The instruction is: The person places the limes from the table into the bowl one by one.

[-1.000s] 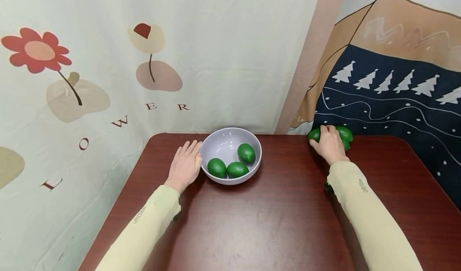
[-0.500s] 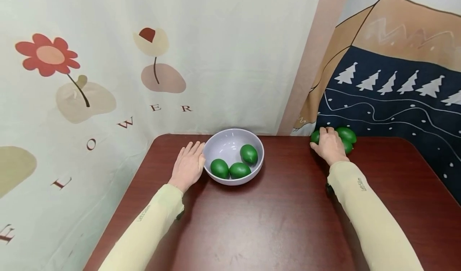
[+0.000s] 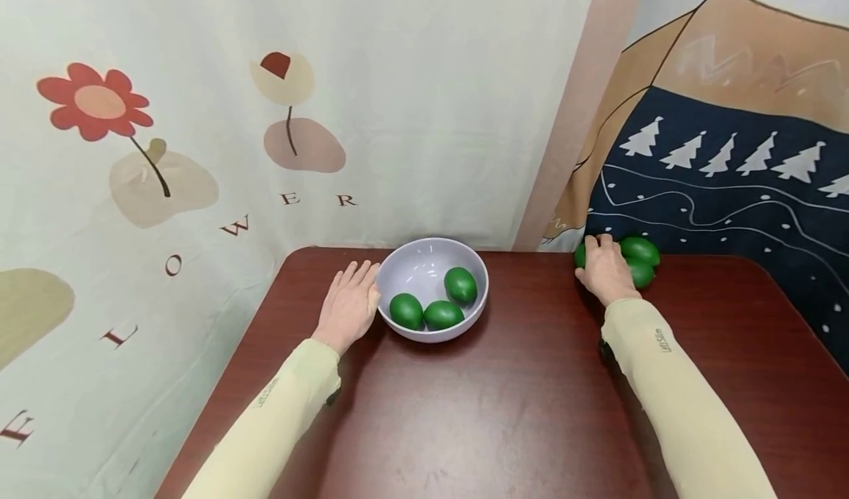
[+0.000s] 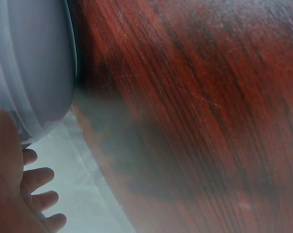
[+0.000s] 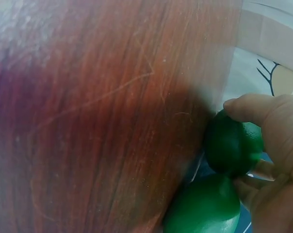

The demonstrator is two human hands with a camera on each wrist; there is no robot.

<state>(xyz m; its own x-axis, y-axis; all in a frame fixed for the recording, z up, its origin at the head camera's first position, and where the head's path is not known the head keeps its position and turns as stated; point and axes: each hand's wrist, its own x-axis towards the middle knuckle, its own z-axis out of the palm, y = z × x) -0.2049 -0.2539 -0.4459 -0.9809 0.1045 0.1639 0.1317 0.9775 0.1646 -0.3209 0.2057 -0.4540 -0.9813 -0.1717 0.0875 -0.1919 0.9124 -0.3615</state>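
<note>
In the head view my left hand [image 3: 348, 305] rests with straight fingers against the left side of a pale lavender bowl [image 3: 434, 335]. Three green limes, one of them a lime [image 3: 460, 284] on the right, lie inside the bowl. My right hand [image 3: 607, 269] is at the table's back right, gripping a lime [image 5: 232, 145] between thumb and fingers, as the right wrist view shows. Beside it are a second lime [image 5: 204, 206] and, in the head view, another lime [image 3: 640, 250] behind. The left wrist view shows the bowl's outer wall [image 4: 40, 63] by the left thumb.
The dark red wooden table [image 3: 504, 396] reaches back to a pale curtain [image 3: 424, 116] printed with flowers and letters. At the back right hangs a navy and tan cloth [image 3: 716, 189] with white trees.
The head view has shifted slightly. My right hand has edged a little left relative to the limes, showing more of those on its right. The left hand stays at the bowl.
</note>
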